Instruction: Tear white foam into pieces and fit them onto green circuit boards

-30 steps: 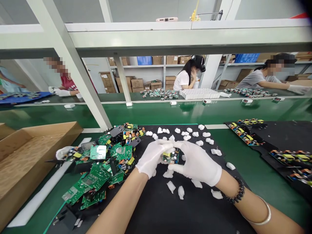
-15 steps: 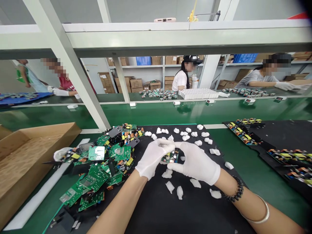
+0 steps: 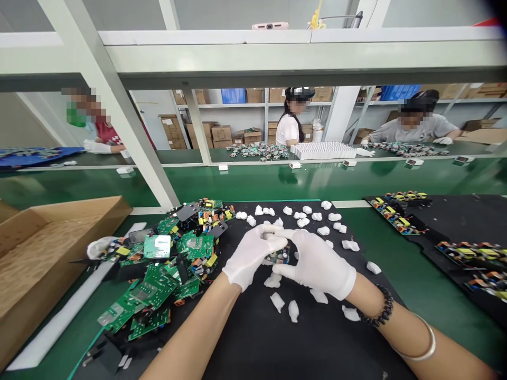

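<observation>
Both my hands wear white gloves and meet over the black mat. Between them is a small circuit board with its components facing me, partly covered by the fingers. My left hand closes on the board's far left side, fingertips bent over it. My right hand curves round from the right, its thumb along the near edge and its fingers at the far edge. White crumpled lumps lie scattered on the mat around both hands.
A heap of green circuit boards lies left of my arms. Further left stands a cardboard box. More boards rest on a dark mat at right. Beyond the conveyor, carrying small white adapters, co-workers sit behind a metal frame.
My hands stay at the board with only a slight shift of the fingers. The white adapters on the conveyor have moved right. The co-worker at far right has turned toward the boards there.
</observation>
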Demonstrator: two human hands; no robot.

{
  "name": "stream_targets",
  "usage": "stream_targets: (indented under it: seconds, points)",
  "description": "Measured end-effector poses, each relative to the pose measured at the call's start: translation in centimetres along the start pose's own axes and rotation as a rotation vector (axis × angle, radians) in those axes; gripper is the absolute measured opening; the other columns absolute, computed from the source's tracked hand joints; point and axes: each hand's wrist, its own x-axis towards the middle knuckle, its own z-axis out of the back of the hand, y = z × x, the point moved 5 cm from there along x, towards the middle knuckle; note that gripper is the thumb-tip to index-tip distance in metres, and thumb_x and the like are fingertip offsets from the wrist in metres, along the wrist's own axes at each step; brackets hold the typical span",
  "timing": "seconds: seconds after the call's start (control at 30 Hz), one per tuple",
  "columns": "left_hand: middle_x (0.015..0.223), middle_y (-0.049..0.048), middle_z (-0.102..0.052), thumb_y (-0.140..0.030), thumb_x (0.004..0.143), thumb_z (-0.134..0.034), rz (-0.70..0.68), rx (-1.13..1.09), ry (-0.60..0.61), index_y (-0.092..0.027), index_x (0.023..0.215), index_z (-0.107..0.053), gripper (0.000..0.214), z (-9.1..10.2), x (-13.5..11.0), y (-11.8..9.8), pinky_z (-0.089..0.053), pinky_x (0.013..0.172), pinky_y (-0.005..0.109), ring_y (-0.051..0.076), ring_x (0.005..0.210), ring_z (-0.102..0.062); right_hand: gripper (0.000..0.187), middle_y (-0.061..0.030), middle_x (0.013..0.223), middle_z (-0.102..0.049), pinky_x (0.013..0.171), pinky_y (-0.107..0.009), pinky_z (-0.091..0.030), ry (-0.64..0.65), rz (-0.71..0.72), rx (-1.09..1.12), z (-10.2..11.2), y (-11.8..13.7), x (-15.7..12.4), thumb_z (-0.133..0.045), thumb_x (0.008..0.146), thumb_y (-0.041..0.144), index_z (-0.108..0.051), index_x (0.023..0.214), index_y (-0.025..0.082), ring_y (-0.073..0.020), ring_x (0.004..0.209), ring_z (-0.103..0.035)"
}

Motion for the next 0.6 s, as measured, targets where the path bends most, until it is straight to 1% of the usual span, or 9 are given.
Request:
stream_targets:
  seconds: [0.1, 0.17, 0.27, 0.37, 0.43, 0.47, 0.53, 0.6]
  points:
    - [0.083, 0.0046, -0.061, -0.038, 0.072, -0.064, 0.027, 0.003, 0.019, -0.018, 0.099, -0.06, 0.034, -0.1, -0.3, -0.2, -0.039, 0.045, 0.018, 0.011, 0.059, -0.055, 0.058, -0.0007, 0.107, -0.065, 0.082, -0.036, -0.046, -0.024, -0.011, 0.005, -0.1, -0.4, 0.0, -0.066, 0.068, 0.026, -0.049, 0.124, 0.03, -0.0234, 0.095, -0.06]
    - [0.082, 0.0046, -0.06, -0.038, 0.072, -0.064, 0.027, 0.005, 0.009, -0.018, 0.099, -0.06, 0.033, 0.0, -0.4, -0.4, -0.037, 0.042, 0.017, 0.01, 0.056, -0.054, 0.057, -0.0012, 0.109, -0.064, 0.083, -0.037, -0.046, -0.017, -0.017, 0.006, -0.1, -0.7, 0.0, -0.067, 0.067, 0.026, -0.051, 0.121, 0.029, -0.0237, 0.095, -0.06]
    - [0.084, 0.0056, -0.061, -0.037, 0.074, -0.062, 0.044, -0.012, 0.033, -0.018, 0.1, -0.059, 0.032, 0.0, -0.4, -0.6, -0.038, 0.042, 0.017, 0.01, 0.056, -0.055, 0.055, 0.0001, 0.108, -0.065, 0.083, -0.035, -0.046, -0.018, 0.001, 0.029, 0.1, -0.7, 0.0, -0.067, 0.067, 0.024, -0.051, 0.12, 0.029, -0.022, 0.093, -0.061]
    - [0.084, 0.0063, -0.061, -0.037, 0.075, -0.062, 0.029, -0.091, 0.081, -0.017, 0.097, -0.06, 0.03, -0.1, -0.3, -0.6, -0.043, 0.046, 0.019, 0.012, 0.06, -0.058, 0.05, 0.0006, 0.105, -0.066, 0.081, -0.033, -0.047, -0.035, 0.031, 0.053, 0.3, -0.5, 0.0, -0.065, 0.069, 0.024, -0.053, 0.117, 0.028, -0.0201, 0.09, -0.061]
    - [0.081, 0.0057, -0.061, -0.037, 0.075, -0.063, 0.018, -0.118, 0.065, -0.017, 0.097, -0.059, 0.031, 0.1, -0.4, -0.6, -0.043, 0.046, 0.019, 0.012, 0.058, -0.058, 0.049, 0.0001, 0.104, -0.066, 0.081, -0.035, -0.047, -0.047, 0.026, 0.036, 0.3, -0.6, 0.0, -0.067, 0.068, 0.026, -0.054, 0.116, 0.028, -0.021, 0.09, -0.061]
    - [0.08, 0.0055, -0.061, -0.038, 0.074, -0.063, 0.024, -0.107, 0.052, -0.017, 0.099, -0.059, 0.033, 0.2, -0.4, -0.6, -0.041, 0.043, 0.019, 0.012, 0.056, -0.057, 0.05, -0.0001, 0.105, -0.066, 0.082, -0.036, -0.047, -0.052, 0.023, 0.029, 0.3, -0.7, -0.1, -0.067, 0.068, 0.026, -0.054, 0.116, 0.028, -0.0217, 0.091, -0.061]
    - [0.08, 0.0056, -0.061, -0.044, 0.074, -0.06, 0.057, -0.074, 0.048, -0.019, 0.106, -0.058, 0.04, 0.4, -0.6, -0.7, -0.034, 0.035, 0.017, 0.012, 0.051, -0.055, 0.055, -0.0005, 0.109, -0.064, 0.085, -0.037, -0.046, -0.064, 0.024, 0.032, 0.2, -0.8, -0.1, -0.068, 0.068, 0.025, -0.051, 0.12, 0.028, -0.0222, 0.095, -0.059]
    - [0.077, 0.0058, -0.062, -0.05, 0.075, -0.056, 0.083, -0.137, 0.074, -0.019, 0.108, -0.058, 0.046, 0.4, -0.8, -1.1, -0.028, 0.03, 0.017, 0.013, 0.047, -0.054, 0.062, -0.0011, 0.114, -0.061, 0.086, -0.037, -0.046, -0.074, 0.029, 0.042, 0.3, -0.9, -0.2, -0.067, 0.069, 0.026, -0.045, 0.127, 0.03, -0.0223, 0.099, -0.058]
